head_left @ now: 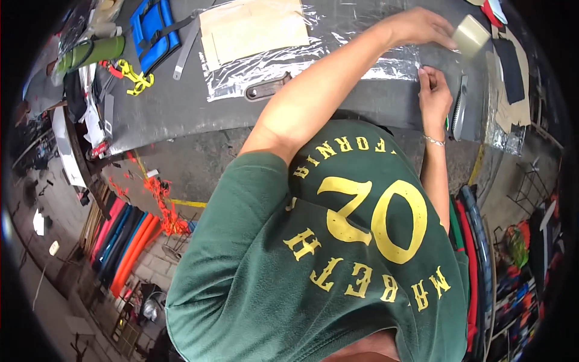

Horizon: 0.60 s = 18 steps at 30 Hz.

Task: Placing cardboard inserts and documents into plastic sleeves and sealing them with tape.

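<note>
A clear plastic sheet (386, 57) lies across the dark tabletop, with tan paper sheets (256, 30) on its left part. My left hand (422, 29) reaches far across to the right, fingers stretched and apart. Right beside its fingertips is a pale roll of tape (471, 36), slightly blurred; whether they touch it I cannot tell. My right hand (435, 90) pinches the sheet's right edge between thumb and finger. To the right of that hand lies a utility knife (460, 110). A dark slotted metal piece (268, 89) rests on the sheet's near edge, partly behind my left forearm.
On the table's left are a blue strapped pouch (154, 36), a metal ruler (186, 51), a yellow plastic buckle piece (139, 78) and a green roll (91, 53). Black and tan pieces (511, 72) lie at the right end. Colored fabric rolls (126, 247) stand below left.
</note>
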Motion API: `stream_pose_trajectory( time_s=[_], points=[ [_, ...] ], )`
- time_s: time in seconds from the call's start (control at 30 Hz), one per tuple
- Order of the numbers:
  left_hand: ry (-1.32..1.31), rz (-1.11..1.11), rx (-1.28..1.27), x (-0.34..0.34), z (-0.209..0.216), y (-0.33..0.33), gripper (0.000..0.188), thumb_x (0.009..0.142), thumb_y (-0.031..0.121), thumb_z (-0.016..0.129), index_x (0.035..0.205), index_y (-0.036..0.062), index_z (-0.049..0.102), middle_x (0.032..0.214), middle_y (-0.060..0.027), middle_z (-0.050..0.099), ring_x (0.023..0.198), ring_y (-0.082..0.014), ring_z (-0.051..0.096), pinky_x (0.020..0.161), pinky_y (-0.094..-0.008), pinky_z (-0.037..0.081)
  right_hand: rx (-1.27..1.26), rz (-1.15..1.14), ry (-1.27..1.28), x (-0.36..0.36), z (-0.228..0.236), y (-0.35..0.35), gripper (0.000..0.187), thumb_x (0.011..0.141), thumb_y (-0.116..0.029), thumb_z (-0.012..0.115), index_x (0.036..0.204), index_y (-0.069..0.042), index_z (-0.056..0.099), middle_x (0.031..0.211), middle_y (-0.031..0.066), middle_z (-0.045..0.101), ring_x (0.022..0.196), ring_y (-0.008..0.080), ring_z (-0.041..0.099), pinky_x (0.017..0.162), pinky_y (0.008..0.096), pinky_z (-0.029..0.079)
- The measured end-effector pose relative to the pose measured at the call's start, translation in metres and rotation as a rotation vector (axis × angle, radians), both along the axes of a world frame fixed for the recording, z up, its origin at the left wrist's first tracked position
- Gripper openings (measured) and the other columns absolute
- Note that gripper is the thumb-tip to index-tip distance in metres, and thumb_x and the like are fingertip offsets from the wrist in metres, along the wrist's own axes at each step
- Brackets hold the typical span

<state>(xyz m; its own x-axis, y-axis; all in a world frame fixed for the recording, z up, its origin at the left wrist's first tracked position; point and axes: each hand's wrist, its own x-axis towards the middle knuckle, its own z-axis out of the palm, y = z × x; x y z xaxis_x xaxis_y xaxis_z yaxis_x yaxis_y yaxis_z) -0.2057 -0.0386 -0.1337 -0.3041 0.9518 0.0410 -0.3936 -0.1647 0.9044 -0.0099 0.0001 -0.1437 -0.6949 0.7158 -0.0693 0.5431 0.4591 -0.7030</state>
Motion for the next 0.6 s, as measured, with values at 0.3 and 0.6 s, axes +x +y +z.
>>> stream_pose_trajectory(
  time_s=[0.3,0.6],
  points=[
    [0.291,0.469,-0.487,-0.019,0.108,-0.228,0.027,0.093,0.016,0.077,0.116,0.0049,0.07,0.107,-0.0062,0.074,0.103,-0.0149,0.067,0.095,-0.0312,0.053,0.267,0.053,0.047,0.005,0.016,0.003,0.043,0.092,-0.034,0.078,0.125,-0.007,0.073,0.091,0.0034,0.062,0.07,0.0119,0.056,0.066,0.0267,0.049],
    [-0.202,0.814,0.088,0.016,0.072,-0.393,0.021,0.096,0.014,0.072,0.116,0.0116,0.069,0.106,-0.0028,0.074,0.109,-0.0244,0.068,0.107,-0.0724,0.045,-0.121,0.934,0.159,-0.047,0.055,-0.07,0.031,0.09,-0.018,0.078,0.119,-0.008,0.073,0.109,0.0068,0.066,0.1,0.0205,0.068,0.08,0.0307,0.056]
  ],
)
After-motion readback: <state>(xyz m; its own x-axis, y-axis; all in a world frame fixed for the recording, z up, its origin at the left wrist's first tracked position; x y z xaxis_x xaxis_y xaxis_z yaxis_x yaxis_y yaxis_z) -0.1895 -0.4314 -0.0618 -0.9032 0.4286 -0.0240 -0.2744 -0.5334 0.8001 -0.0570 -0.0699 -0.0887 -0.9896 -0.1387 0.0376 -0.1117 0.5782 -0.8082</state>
